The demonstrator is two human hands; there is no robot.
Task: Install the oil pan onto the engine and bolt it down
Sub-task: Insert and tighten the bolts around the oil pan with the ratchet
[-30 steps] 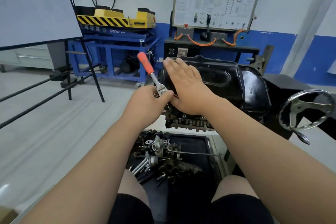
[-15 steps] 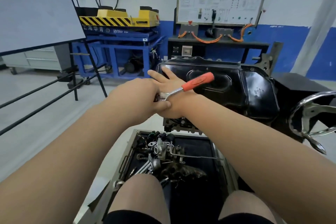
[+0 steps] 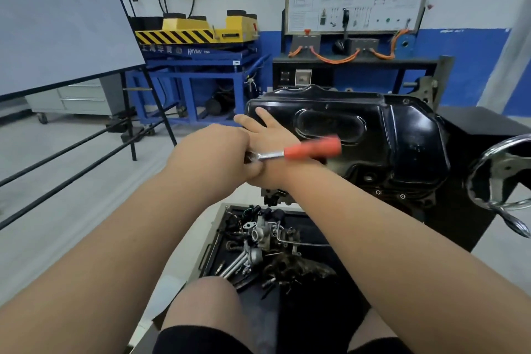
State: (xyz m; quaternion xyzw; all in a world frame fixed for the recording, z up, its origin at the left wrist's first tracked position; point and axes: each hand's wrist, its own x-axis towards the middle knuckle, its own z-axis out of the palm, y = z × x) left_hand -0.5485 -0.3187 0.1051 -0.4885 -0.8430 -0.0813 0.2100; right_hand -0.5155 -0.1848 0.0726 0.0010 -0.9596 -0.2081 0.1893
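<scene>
The oil pan (image 3: 402, 135) sat on the engine (image 3: 275, 198), so seating looked done and bolting under way. The right hand (image 3: 270, 135) pressed it with straight fingers; the left hand (image 3: 212, 158) gripped the orange-handled ratchet (image 3: 310, 149) by its head at the pan's left edge. How many bolts remained could not be told

Light is bright, even and diffuse — shadows on the floor (image 3: 43, 236) left of the oil pan (image 3: 402, 135) are faint and soft-edged. The oil pan's glossy black top carries pale streaks of glare, and the chrome handwheel (image 3: 502, 175) right of it glints. The orange-handled ratchet (image 3: 311, 147) in front of the oil pan is smeared by motion blur; the loose parts (image 3: 258, 236) below it are sharp. Farther below the oil pan, the forearms (image 3: 86, 267) balloon toward the corners — wide-angle stretch.
</scene>
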